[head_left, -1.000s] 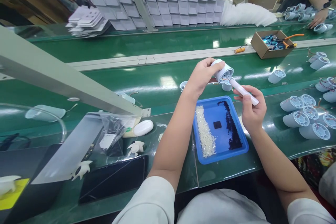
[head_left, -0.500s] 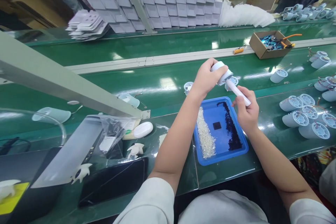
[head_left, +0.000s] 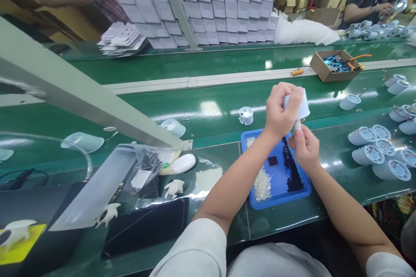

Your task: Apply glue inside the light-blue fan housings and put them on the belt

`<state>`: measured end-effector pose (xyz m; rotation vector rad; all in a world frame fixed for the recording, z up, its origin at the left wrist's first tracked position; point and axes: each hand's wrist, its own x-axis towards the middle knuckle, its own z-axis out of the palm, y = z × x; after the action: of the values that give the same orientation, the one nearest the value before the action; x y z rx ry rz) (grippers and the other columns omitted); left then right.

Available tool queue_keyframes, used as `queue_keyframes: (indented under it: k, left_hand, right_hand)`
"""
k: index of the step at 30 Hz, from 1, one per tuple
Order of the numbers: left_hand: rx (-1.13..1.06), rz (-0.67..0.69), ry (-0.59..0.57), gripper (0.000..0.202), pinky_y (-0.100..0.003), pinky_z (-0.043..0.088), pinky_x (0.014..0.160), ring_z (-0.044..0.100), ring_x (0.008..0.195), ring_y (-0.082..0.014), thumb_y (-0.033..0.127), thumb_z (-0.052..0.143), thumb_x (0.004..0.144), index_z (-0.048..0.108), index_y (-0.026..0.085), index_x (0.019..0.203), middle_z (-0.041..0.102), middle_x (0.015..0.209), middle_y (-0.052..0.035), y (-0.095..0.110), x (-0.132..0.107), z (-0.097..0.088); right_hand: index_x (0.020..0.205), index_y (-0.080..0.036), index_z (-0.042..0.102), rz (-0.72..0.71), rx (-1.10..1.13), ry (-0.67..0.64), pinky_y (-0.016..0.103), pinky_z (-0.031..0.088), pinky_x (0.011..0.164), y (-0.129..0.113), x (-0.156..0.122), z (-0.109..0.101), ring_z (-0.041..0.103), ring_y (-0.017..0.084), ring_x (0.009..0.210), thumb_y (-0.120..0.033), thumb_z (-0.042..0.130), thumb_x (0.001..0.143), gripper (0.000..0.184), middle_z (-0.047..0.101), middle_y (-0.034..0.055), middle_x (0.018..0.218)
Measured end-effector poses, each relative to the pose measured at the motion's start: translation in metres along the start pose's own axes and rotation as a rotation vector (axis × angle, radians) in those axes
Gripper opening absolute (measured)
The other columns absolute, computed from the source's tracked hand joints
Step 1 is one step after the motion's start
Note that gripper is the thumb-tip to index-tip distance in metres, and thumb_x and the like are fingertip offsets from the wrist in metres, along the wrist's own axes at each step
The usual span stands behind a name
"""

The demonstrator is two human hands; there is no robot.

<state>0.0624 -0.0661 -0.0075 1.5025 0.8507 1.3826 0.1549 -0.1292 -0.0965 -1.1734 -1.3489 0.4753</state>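
My left hand (head_left: pixel 281 110) is closed around a pale blue cup-shaped plastic housing (head_left: pixel 303 103), held tilted above the bench. Just below it my right hand (head_left: pixel 305 146) is a closed fist around a white rod-like handle (head_left: pixel 297 125). The handle's upper end meets the housing's underside; whether it goes inside is hidden. Beneath both hands lies a blue tray (head_left: pixel 280 202). In it are white granules (head_left: pixel 261 185), a strip of small black pieces (head_left: pixel 292 173) and a black square (head_left: pixel 272 161). A short round housing (head_left: pixel 246 115) stands beyond the tray.
Several pale blue housings (head_left: pixel 368 155) stand at the right. A carton (head_left: pixel 326 69) holds blue parts and orange-handled pliers. A slanting metal post (head_left: pixel 97 95) crosses the left side, near a black tablet-like slab (head_left: pixel 146 229) and a white mouse (head_left: pixel 183 163). A co-worker (head_left: pixel 360 6) works across the bench.
My left hand has moved right and turned the housing over toward my right hand. Less of the white handle shows now. The camera view has shifted slightly.
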Motion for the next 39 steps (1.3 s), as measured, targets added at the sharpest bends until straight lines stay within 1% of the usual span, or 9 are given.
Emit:
queue_keyframes:
  k: [4, 10, 15, 19, 22, 27, 29, 34, 39]
  left_hand:
    - [0.088, -0.083, -0.164, 0.030, -0.033, 0.049, 0.085, 0.057, 0.102, -0.0184, 0.038, 0.069, 0.083, 0.044, 0.022, 0.085, 0.056, 0.095, -0.0026, -0.018, 0.019, -0.012]
    - [0.379, -0.177, -0.040, 0.046, -0.036, 0.047, 0.089, 0.057, 0.099, -0.0190, 0.031, 0.075, 0.076, 0.044, 0.026, 0.109, 0.055, 0.104, -0.0032, -0.066, 0.045, -0.050]
    - [0.931, -0.132, -0.462, 0.049, -0.047, 0.038, 0.105, 0.046, 0.123, -0.0311, 0.017, 0.068, 0.074, 0.059, 0.025, 0.121, 0.053, 0.131, -0.0111, -0.079, 0.040, -0.056]
    - [1.092, -0.136, -0.630, 0.067, -0.053, 0.022, 0.118, 0.037, 0.137, -0.0306, 0.011, 0.059, 0.078, 0.046, 0.026, 0.142, 0.049, 0.146, -0.0081, -0.076, 0.035, -0.053]
    - [1.150, -0.250, -0.601, 0.072, -0.052, 0.023, 0.119, 0.034, 0.141, -0.0349, 0.013, 0.062, 0.077, 0.043, 0.026, 0.145, 0.040, 0.153, -0.0103, -0.075, 0.038, -0.061]
    - [1.029, -0.374, -0.538, 0.095, -0.038, 0.045, 0.103, 0.056, 0.124, -0.0296, 0.010, 0.064, 0.074, 0.018, 0.025, 0.156, 0.045, 0.145, -0.0178, -0.068, 0.045, -0.083]
    - [1.043, -0.415, -0.478, 0.096, -0.039, 0.048, 0.099, 0.059, 0.120, -0.0304, 0.010, 0.067, 0.071, 0.022, 0.027, 0.154, 0.047, 0.143, -0.0173, -0.061, 0.047, -0.091]
    - [0.960, -0.434, -0.236, 0.066, -0.042, 0.047, 0.102, 0.057, 0.120, -0.0313, 0.019, 0.073, 0.067, 0.053, 0.019, 0.131, 0.058, 0.131, -0.0141, -0.049, 0.052, -0.105]
    - [0.728, -0.366, -0.026, 0.034, -0.043, 0.048, 0.101, 0.057, 0.114, -0.0294, 0.024, 0.072, 0.069, 0.060, 0.018, 0.100, 0.062, 0.109, -0.0090, -0.052, 0.055, -0.108]
  right_hand:
    - [0.100, -0.019, 0.067, 0.036, -0.068, 0.019, 0.025, 0.025, 0.040, -0.007, 0.013, -0.004, 0.030, 0.008, 0.040, -0.050, 0.051, 0.093, 0.035, 0.035, -0.0078, 0.049]
    - [0.095, -0.020, 0.064, 0.204, -0.195, 0.047, 0.025, 0.025, 0.043, 0.003, 0.025, -0.008, 0.031, 0.009, 0.043, -0.039, 0.057, 0.088, 0.021, 0.038, -0.0080, 0.051]
    - [0.097, -0.024, 0.052, 0.220, -0.029, 0.079, 0.024, 0.022, 0.039, 0.008, 0.021, -0.006, 0.026, 0.008, 0.037, -0.034, 0.061, 0.087, 0.016, 0.032, -0.0122, 0.047]
    - [0.083, -0.023, 0.053, 0.159, -0.046, 0.072, 0.023, 0.033, 0.045, 0.000, 0.018, -0.004, 0.038, 0.008, 0.045, -0.033, 0.069, 0.080, 0.018, 0.040, -0.0096, 0.053]
    - [0.079, -0.022, 0.057, 0.149, -0.044, 0.011, 0.025, 0.042, 0.052, -0.005, 0.016, 0.000, 0.050, 0.010, 0.055, -0.034, 0.072, 0.076, 0.020, 0.053, -0.0051, 0.064]
    - [0.085, -0.022, 0.059, 0.200, 0.080, -0.219, 0.030, 0.052, 0.060, 0.001, 0.010, 0.008, 0.060, 0.012, 0.061, -0.046, 0.063, 0.085, 0.024, 0.060, -0.0014, 0.073]
    - [0.087, -0.022, 0.058, 0.225, 0.111, -0.315, 0.031, 0.054, 0.061, 0.004, 0.007, 0.011, 0.063, 0.013, 0.061, -0.050, 0.059, 0.087, 0.027, 0.061, -0.0011, 0.072]
    - [0.089, -0.024, 0.055, 0.245, 0.133, -0.403, 0.034, 0.057, 0.063, 0.005, 0.003, 0.015, 0.066, 0.015, 0.064, -0.056, 0.061, 0.085, 0.033, 0.064, -0.0002, 0.077]
    - [0.090, -0.024, 0.053, 0.236, 0.115, -0.410, 0.035, 0.057, 0.065, 0.007, 0.003, 0.016, 0.066, 0.016, 0.066, -0.055, 0.058, 0.087, 0.031, 0.064, 0.0001, 0.077]
